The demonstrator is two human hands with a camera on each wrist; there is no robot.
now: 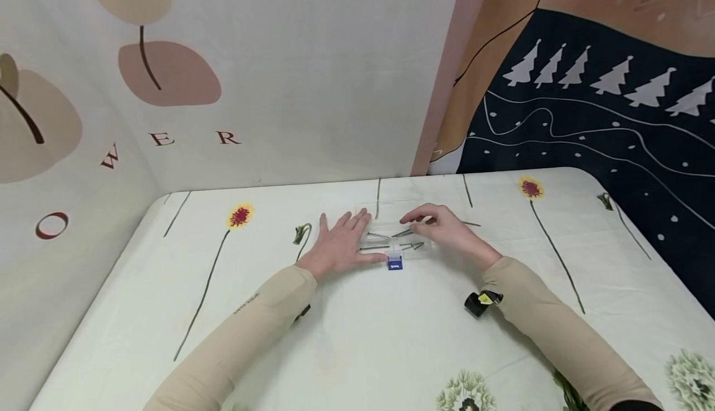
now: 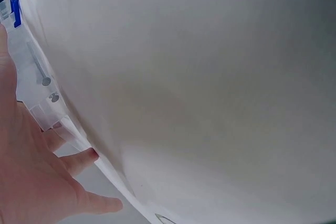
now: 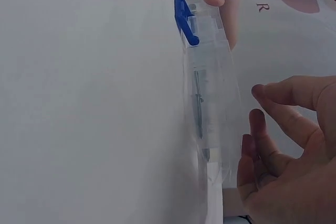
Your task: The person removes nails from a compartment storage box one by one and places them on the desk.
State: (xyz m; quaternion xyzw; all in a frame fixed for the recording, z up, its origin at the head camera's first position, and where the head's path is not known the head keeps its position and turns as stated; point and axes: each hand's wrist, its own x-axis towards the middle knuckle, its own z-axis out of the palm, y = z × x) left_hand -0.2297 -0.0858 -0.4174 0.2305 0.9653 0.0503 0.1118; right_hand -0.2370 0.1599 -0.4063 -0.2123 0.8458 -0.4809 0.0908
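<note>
A clear plastic case (image 1: 427, 254) with a blue latch (image 1: 395, 263) at its near side lies flat on the table. Several metal nails (image 1: 374, 248) are inside it, some with flat round heads that show in the left wrist view. My left hand (image 1: 337, 246) rests with fingers spread along the case's left side, its thumb close to the latch. Over the right part hovers my right hand (image 1: 447, 228), fingers loosely bent. In the right wrist view, nothing shows between the thumb and fingers of this right hand (image 3: 294, 145), just beside the transparent case wall (image 3: 223, 93).
A white cloth (image 1: 357, 336) printed with flowers and stems covers the table. Behind it hangs a pale curtain (image 1: 313, 88) with letters, and at the right a dark one (image 1: 558, 131) with white trees. A black wrist camera (image 1: 476, 305) sits under the right sleeve.
</note>
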